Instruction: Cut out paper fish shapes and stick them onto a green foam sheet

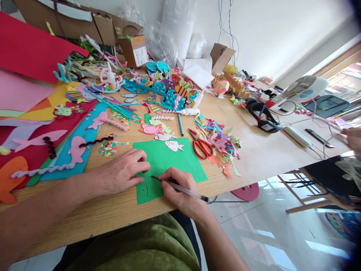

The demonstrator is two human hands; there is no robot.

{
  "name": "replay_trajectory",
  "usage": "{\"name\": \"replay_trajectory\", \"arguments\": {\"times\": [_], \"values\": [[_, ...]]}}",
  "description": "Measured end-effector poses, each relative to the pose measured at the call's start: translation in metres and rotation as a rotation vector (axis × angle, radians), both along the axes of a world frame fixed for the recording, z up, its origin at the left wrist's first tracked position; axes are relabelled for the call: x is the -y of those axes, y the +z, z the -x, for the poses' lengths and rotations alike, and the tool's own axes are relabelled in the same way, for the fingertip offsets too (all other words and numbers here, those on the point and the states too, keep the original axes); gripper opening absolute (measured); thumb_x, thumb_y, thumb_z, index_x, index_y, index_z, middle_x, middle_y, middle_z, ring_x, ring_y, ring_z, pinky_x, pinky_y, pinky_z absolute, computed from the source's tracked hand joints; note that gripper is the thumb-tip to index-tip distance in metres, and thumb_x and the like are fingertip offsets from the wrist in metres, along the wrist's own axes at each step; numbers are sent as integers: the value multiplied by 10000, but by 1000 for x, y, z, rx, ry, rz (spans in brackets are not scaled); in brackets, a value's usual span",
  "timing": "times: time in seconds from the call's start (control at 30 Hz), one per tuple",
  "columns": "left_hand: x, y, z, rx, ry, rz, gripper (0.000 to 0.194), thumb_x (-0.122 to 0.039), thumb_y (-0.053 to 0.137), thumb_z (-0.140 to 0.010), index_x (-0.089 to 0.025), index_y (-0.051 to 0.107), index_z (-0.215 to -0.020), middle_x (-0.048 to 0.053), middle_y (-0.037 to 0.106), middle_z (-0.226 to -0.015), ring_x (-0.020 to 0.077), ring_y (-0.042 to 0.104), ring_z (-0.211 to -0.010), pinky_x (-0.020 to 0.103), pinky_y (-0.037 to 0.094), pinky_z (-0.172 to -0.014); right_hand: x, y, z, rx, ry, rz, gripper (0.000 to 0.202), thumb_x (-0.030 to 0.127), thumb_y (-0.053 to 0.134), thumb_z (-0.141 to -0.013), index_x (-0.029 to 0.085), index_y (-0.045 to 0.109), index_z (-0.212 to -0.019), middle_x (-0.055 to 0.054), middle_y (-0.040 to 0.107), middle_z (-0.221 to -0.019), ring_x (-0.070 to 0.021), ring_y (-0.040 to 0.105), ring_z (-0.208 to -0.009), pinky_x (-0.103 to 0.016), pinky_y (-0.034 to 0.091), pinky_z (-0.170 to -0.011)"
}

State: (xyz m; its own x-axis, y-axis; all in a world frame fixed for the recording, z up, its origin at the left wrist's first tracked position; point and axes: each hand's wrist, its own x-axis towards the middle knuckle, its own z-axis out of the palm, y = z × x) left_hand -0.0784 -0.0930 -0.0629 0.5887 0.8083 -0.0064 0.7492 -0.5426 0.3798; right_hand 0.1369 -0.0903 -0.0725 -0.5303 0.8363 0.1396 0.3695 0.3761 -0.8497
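Note:
A sheet of green paper (183, 162) lies at the table's front edge, with dark pen lines of a fish-like outline on it. My right hand (179, 188) is closed round a pen (186, 191) with a clear barrel and black end, its tip touching the paper. Resting on the sheet's left side, my left hand (128, 167) has its fingers bent and apart, holding nothing. White paper fish (174, 146) overlap the sheet's far edge, beside a pink and orange fish (151, 129). Red-handled scissors (201, 147) lie just right of the sheet.
Paper scraps (218, 137) are heaped beyond the scissors. Coloured sheets (84, 150) with cut fish cover the left side. A blue pen (180, 124), a glue bottle (189, 111) and craft pieces lie behind. On the right are a white fan (301, 90) and another person's hand (354, 138).

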Motion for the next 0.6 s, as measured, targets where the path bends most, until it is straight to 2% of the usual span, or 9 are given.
{"name": "replay_trajectory", "arguments": {"times": [0.27,0.6], "values": [[0,-5,0,22,7,-31,51,-135,604,-799,-182,590,-815,39,498,-946,217,496,-880,327,404,-762,0,3,-1,-9,-20,19,125,122,464,-707,191,567,-693,40,542,-567,-94,443,-491,-197,333,-474],[-1,-2,2,48,4,-7,40,-168,573,-817,-201,587,-799,36,501,-941,217,497,-877,329,414,-767,0,0,-1,19,-2,11,123,129,482,-731,195,586,-724,28,580,-598,-106,468,-517,-207,364,-507]]}}
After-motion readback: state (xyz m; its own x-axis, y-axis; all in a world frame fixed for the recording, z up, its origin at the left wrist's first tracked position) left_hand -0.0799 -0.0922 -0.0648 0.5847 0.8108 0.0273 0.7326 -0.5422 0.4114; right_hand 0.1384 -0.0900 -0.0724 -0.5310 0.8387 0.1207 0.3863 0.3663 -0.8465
